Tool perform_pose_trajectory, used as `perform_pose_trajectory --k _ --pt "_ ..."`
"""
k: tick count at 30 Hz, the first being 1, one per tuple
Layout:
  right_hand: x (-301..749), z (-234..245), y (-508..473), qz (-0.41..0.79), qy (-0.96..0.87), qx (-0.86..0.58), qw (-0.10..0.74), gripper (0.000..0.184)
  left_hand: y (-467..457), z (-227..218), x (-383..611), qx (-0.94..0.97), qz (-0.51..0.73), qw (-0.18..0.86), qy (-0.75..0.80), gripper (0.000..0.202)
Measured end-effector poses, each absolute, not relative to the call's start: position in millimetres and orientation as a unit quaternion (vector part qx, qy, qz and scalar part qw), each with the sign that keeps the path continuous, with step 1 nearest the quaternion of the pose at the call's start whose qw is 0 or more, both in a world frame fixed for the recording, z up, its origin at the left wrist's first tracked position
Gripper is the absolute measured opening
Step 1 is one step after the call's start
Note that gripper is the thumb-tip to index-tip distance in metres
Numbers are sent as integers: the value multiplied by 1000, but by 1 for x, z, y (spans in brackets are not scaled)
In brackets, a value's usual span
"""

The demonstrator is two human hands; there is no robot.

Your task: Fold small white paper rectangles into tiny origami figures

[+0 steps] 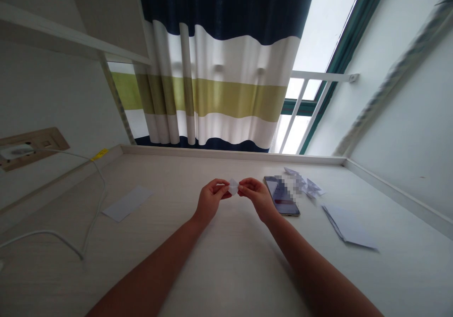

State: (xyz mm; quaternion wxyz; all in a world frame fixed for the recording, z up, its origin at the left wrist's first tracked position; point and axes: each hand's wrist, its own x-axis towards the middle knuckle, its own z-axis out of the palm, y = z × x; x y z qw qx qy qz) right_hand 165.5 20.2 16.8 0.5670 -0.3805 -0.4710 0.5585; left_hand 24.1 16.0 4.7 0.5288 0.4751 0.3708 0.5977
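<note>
My left hand (211,199) and my right hand (256,196) meet above the middle of a pale wooden desk (226,260). Both pinch a small folded piece of white paper (233,187) between fingertips and thumbs, one hand on each side. The paper is held a little above the desk surface. Both forearms reach in from the bottom of the view.
A phone (281,196) lies face up just right of my right hand. Several small folded papers (307,185) sit behind it. A stack of white sheets (348,227) lies at the right, a single white slip (127,203) at the left. A white cable (90,218) runs from a wall socket (24,149). A striped curtain (219,71) hangs behind.
</note>
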Motion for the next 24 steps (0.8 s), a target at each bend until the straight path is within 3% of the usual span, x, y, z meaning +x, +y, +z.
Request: perform_pose_trajectory --k 11,24 --pt "160 7 22 470 -526 -372 604 11 13 6 28 491 585 521 382 31" --pt "168 10 19 325 -702 -369 515 17 16 5 21 545 572 486 373 25"
